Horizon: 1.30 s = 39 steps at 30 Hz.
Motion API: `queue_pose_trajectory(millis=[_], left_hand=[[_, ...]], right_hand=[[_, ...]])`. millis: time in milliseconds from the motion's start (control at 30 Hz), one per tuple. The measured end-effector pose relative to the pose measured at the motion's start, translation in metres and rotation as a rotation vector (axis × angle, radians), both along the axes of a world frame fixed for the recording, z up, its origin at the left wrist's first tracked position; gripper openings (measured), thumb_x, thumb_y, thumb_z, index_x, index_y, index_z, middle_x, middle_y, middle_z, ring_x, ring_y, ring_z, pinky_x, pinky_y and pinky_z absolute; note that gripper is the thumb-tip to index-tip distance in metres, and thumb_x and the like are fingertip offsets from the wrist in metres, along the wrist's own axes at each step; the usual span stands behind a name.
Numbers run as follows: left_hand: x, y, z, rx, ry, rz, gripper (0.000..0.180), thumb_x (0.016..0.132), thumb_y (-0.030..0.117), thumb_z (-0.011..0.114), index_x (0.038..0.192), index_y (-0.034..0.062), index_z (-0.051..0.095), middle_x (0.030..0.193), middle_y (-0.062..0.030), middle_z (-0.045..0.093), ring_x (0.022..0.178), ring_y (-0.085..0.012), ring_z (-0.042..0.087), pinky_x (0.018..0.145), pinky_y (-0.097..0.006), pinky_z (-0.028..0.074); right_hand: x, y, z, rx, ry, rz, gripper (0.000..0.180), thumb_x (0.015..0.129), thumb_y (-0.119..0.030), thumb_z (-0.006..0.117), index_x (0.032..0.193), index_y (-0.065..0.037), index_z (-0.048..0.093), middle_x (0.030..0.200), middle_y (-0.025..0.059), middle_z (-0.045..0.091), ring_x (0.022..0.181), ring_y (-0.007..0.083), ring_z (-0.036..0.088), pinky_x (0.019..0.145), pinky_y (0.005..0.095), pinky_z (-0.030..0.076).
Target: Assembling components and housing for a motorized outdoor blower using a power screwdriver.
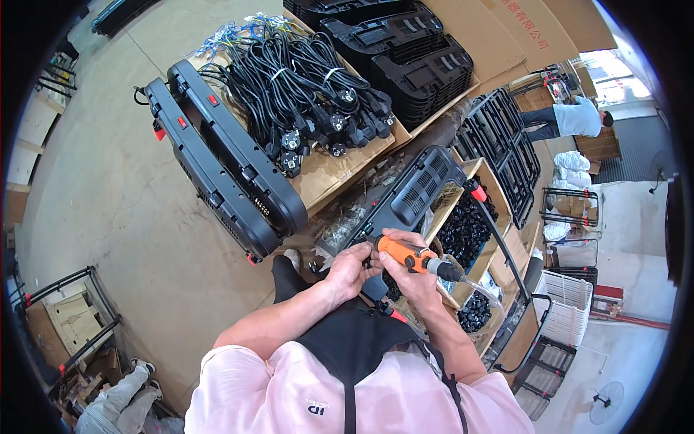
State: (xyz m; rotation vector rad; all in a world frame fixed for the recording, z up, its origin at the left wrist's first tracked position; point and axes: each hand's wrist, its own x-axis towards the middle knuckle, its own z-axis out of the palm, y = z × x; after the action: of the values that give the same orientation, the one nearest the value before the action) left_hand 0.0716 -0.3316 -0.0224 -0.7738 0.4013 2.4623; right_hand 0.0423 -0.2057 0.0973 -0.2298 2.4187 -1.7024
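My right hand (413, 283) is wrapped round an orange power screwdriver (402, 252) with a black tail and a cable or hose. The driver's tip points left toward the near end of a long black plastic housing (423, 189) with vent slots. My left hand (348, 270) is closed at that end, thumb and fingers pinched beside the tip; what they grip is hidden. Red-ended black frame tubing (499, 235) runs along the housing's right side.
To the left stand two finished-looking black housings (242, 166) with red switches. Bundled black power cords (303, 94) lie on cardboard ahead, beside stacked black shells (412, 65). Wooden bins of small black parts (468, 224) are at right. A person (575, 117) stands farther off.
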Motion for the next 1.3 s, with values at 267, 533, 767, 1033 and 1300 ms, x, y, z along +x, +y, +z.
queue_pose_trajectory(millis=[267,533,767,1033,1300], left_hand=[[0.001,-0.003,0.001,-0.048,0.06,-0.08,0.022,0.113,0.018,0.049,0.112,0.0063,0.067,0.097,-0.0042,0.071,0.086,-0.0162,0.069,0.079,-0.032,0.061],[-0.003,-0.012,0.013,-0.092,0.068,-0.14,0.031,0.11,0.008,0.05,0.138,-0.0025,0.057,0.116,-0.014,0.071,0.101,-0.0236,0.071,0.094,-0.037,0.06],[-0.029,0.051,0.031,-0.025,0.144,-0.254,0.034,0.111,0.015,0.05,0.14,-0.003,0.053,0.123,-0.0168,0.066,0.116,-0.029,0.067,0.106,-0.043,0.054],[-0.081,0.177,0.033,-0.091,0.483,-0.585,0.06,0.115,0.041,0.041,0.161,0.0022,0.04,0.167,-0.0139,0.043,0.155,-0.0239,0.036,0.13,-0.042,0.018],[-0.049,0.186,0.032,-0.475,0.757,-0.678,0.062,0.114,0.045,0.045,0.161,0.0036,0.041,0.158,-0.0192,0.052,0.148,-0.0296,0.049,0.125,-0.045,0.032]], right_hand=[[0.001,-0.004,0.006,0.116,-0.069,0.014,0.05,0.089,-0.007,0.082,0.136,-0.004,0.064,0.126,0.0107,0.073,0.112,0.0185,0.071,0.1,0.0324,0.056],[0.069,0.053,0.062,-0.17,0.015,-0.347,0.054,0.088,-0.001,0.08,0.137,-0.001,0.057,0.131,0.0181,0.071,0.122,0.0254,0.068,0.106,0.0407,0.054],[0.214,0.095,0.042,-0.508,-0.212,-1.008,0.063,0.085,-0.004,0.079,0.141,-0.002,0.051,0.127,0.0224,0.071,0.119,0.0339,0.069,0.109,0.0471,0.053],[0.32,0.096,0.023,-0.7,-0.199,-1.427,0.065,0.088,-0.009,0.076,0.146,-0.004,0.046,0.129,0.0214,0.069,0.119,0.0362,0.069,0.106,0.0492,0.054],[0.368,0.151,-0.034,-0.774,-0.275,-1.469,0.064,0.089,-0.012,0.078,0.145,-0.005,0.047,0.129,0.0192,0.067,0.112,0.0313,0.07,0.105,0.046,0.056]])
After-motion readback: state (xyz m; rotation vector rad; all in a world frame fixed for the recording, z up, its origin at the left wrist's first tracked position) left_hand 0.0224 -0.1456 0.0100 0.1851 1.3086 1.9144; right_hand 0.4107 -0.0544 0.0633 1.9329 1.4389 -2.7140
